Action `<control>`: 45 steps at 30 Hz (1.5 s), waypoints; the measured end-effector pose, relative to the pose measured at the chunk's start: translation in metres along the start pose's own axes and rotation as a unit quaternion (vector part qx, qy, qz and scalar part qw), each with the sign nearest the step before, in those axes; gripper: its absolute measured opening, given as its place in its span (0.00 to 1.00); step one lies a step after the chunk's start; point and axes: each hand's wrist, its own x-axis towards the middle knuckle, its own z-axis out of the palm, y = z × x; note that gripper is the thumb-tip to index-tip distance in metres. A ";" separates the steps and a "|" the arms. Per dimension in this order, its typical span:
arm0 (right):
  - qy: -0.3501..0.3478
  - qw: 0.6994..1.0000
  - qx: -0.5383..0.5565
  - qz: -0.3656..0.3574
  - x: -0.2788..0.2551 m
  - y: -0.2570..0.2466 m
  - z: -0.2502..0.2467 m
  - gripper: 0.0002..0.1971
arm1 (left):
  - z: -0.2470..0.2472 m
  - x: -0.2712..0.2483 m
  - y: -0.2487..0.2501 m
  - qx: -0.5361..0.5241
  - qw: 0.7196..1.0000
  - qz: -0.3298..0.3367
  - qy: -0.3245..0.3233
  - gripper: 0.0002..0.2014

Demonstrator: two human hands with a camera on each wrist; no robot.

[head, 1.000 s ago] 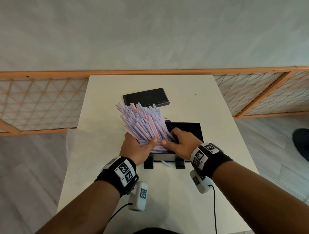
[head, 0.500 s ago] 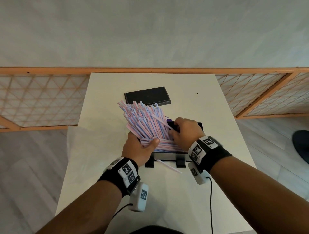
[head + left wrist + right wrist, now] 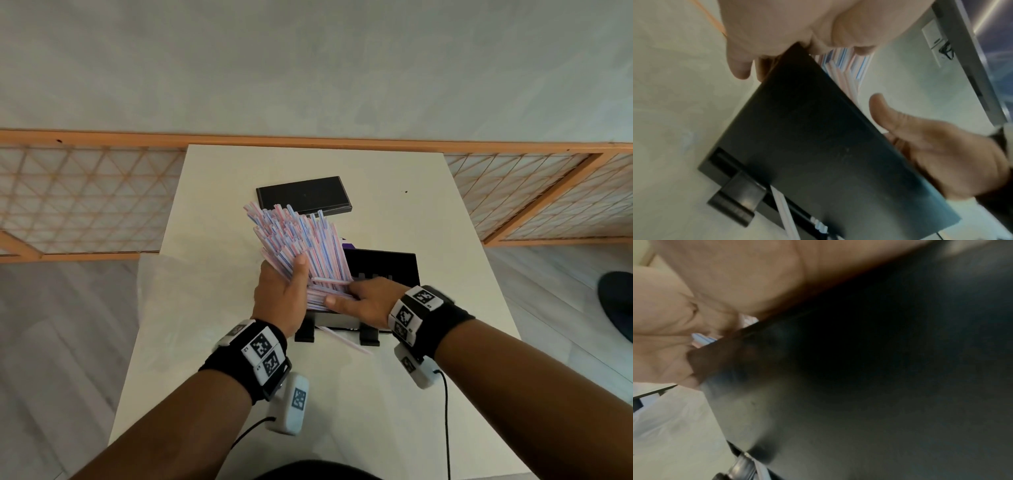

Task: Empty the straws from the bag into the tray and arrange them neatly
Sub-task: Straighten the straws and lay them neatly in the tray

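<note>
1. straws (image 3: 301,245): a thick bundle of pink, blue and white striped straws, fanned out and leaning up and to the far left out of the near-left end of the tray (image 3: 383,265).
2. tray: black, raised on two black feet at its near edge; it stands on the pale table (image 3: 394,394).
3. left hand (image 3: 282,294): grips the near end of the bundle, thumb laid over the top of the straws, fingers wrapped under them.
4. right hand (image 3: 368,303): rests on the near rim of the tray, just right of the left hand; thumb extended toward the bundle's base. whether its fingers clasp any straws cannot be told; the right wrist view is dark and blurred.
5. loose straw (image 3: 346,340): lies on the table at the tray's near edge, between the feet, angled to the near right.
6. black lid (image 3: 303,196): flat on the table, far of the straw tips.
7. purple item (image 3: 349,245): partly hidden at the tray's far-left corner.
</note>
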 end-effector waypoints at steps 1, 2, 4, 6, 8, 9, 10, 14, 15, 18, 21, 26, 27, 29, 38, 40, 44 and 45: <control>-0.010 1.000 0.006 0.008 0.001 -0.001 -0.002 0.38 | 0.003 0.001 -0.003 0.028 0.999 -0.014 0.011 0.47; -0.017 1.000 0.009 0.011 0.002 -0.002 -0.003 0.40 | 0.005 0.001 -0.003 0.061 0.998 -0.023 0.014 0.53; -0.026 0.999 0.022 0.007 0.003 -0.002 -0.003 0.40 | 0.007 0.002 -0.003 0.121 0.991 -0.047 0.014 0.62; -0.036 0.999 0.038 0.007 0.004 -0.002 -0.002 0.38 | 0.005 0.001 0.000 0.160 0.985 -0.070 0.004 0.64; -0.046 0.998 0.042 0.004 0.005 -0.003 -0.001 0.37 | 0.005 -0.002 0.002 0.193 0.977 -0.084 -0.007 0.55; -0.047 0.998 0.037 0.004 0.005 -0.003 -0.001 0.38 | 0.006 -0.004 0.002 0.219 0.972 -0.090 -0.012 0.50; -0.045 0.998 0.035 0.002 0.005 -0.002 -0.002 0.37 | 0.006 -0.004 0.003 0.242 0.965 -0.097 -0.017 0.49; -0.019 1.000 0.013 0.017 0.007 0.001 0.000 0.42 | 0.006 -0.005 0.000 0.213 0.973 -0.086 -0.025 0.54; -0.021 0.999 0.007 0.024 0.008 0.001 0.001 0.45 | 0.006 -0.005 0.000 0.190 0.978 -0.079 -0.023 0.56; -0.033 0.999 0.010 0.034 0.013 0.004 0.005 0.53 | 0.008 -0.007 -0.001 0.167 0.984 -0.061 -0.018 0.61; -0.050 0.997 0.042 0.049 0.012 0.006 0.005 0.50 | 0.009 -0.005 -0.007 0.163 0.985 -0.051 -0.014 0.56; -0.039 0.997 0.047 0.055 0.020 0.008 0.011 0.67 | 0.012 0.002 -0.020 0.165 0.985 -0.054 -0.009 0.40; -0.036 0.997 0.042 0.058 0.021 0.008 0.011 0.68 | 0.013 0.003 -0.021 0.165 0.985 -0.053 -0.005 0.38; -0.022 0.997 0.034 0.061 0.021 0.008 0.011 0.64 | 0.014 0.004 -0.022 0.160 0.986 -0.051 0.003 0.35; 0.040 0.994 0.106 0.007 0.023 -0.004 0.013 0.26 | 0.012 0.005 -0.027 0.117 0.993 -0.018 0.002 0.44; 0.042 0.991 0.122 -0.012 0.024 -0.004 0.015 0.33 | 0.011 0.004 -0.030 0.110 0.994 -0.003 -0.008 0.54; 0.092 0.982 0.152 -0.064 0.022 -0.003 0.009 0.26 | 0.010 0.007 -0.037 0.118 0.993 0.004 -0.023 0.58; 0.107 0.981 0.145 -0.071 0.021 -0.002 0.005 0.20 | 0.010 0.007 -0.038 0.120 0.992 0.002 -0.024 0.58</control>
